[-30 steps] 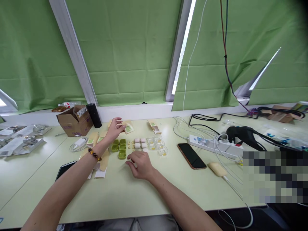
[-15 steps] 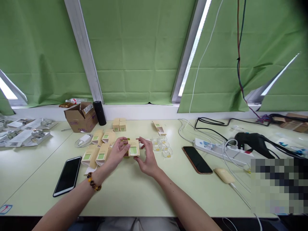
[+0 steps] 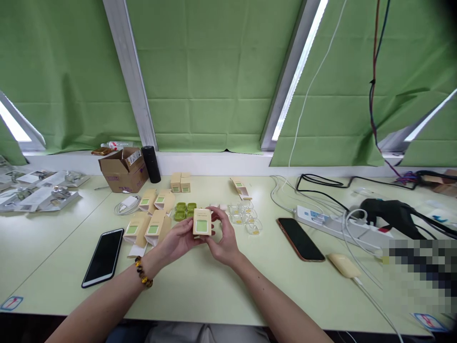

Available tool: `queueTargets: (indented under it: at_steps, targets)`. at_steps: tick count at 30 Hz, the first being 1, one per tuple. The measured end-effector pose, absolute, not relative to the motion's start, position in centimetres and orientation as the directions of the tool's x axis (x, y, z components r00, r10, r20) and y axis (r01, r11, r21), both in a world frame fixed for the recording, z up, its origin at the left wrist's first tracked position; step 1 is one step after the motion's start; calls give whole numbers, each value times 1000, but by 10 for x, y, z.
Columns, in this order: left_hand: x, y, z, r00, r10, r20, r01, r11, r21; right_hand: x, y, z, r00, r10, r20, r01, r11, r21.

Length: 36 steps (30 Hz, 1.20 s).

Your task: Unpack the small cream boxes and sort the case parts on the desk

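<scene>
Between my two hands is a small kraft-coloured box [image 3: 202, 222] with a green square on its front, held upright just over the table. My left hand [image 3: 180, 238] grips its left side and lower edge. My right hand [image 3: 224, 238] has fingers and thumb closed about its right side. Right behind the box stand several small green square containers [image 3: 181, 208], partly hidden by it. To the left lie several opened kraft boxes [image 3: 157, 226] with flaps out. Several small clear containers [image 3: 246, 214] with yellow spots sit right of my right hand.
Two small closed boxes [image 3: 180, 183] stand at the back, and one opened box [image 3: 241, 188] lies farther right. Phones lie at left [image 3: 103, 257] and right [image 3: 300, 239]. A power strip [image 3: 335, 226] with cables, a cardboard carton [image 3: 124, 170] and a black cylinder [image 3: 151, 164] are also on the table.
The held box has come nearer to me, with its front now upright toward the camera. The green containers behind it have come into view. The camera view has shifted slightly.
</scene>
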State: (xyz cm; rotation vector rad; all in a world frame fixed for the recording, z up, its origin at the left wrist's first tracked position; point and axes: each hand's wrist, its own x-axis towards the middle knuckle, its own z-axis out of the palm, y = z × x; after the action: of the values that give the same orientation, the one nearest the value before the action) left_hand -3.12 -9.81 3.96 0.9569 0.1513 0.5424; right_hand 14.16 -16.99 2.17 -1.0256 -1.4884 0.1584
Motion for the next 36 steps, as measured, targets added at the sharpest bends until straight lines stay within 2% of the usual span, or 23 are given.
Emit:
queueTargets:
  at_steps: [4, 8, 13, 17, 19, 21, 24, 26, 29, 36]
  targets:
    - [-33, -99, 39, 852, 511, 118, -359, 405, 841, 140, -171, 22, 138, 659, 739, 492, 603, -629]
    - [-33, -99, 37, 774, 619, 136, -369, 265, 891, 140, -172, 23, 134, 660, 739, 477, 611, -632]
    - [-29, -97, 35, 582, 777, 239, -373, -7, 928, 142, -173, 24, 172, 676, 716, 466, 585, -664]
    - [-26, -94, 26, 377, 841, 387, -250, -310, 917, 143, -173, 26, 199, 677, 709, 416, 597, -686]
    - [-27, -94, 24, 301, 798, 523, -100, -519, 849, 143, -173, 28, 221, 686, 693, 379, 594, -709]
    - [-30, -95, 24, 275, 697, 663, 67, -701, 710, 142, -172, 29, 228, 702, 675, 338, 593, -731]
    - [-34, -98, 28, 305, 526, 794, 250, -849, 466, 142, -170, 28, 206, 738, 642, 275, 586, -762]
    - [-36, -99, 29, 339, 433, 835, 318, -888, 332, 141, -169, 25, 189, 759, 624, 257, 575, -777]
    - [-37, -100, 28, 389, 354, 850, 354, -910, 216, 138, -168, 20, 167, 782, 601, 250, 556, -793]
    - [-39, -101, 23, 396, 318, 861, 396, -906, 152, 135, -169, 19, 168, 766, 620, 239, 579, -780]
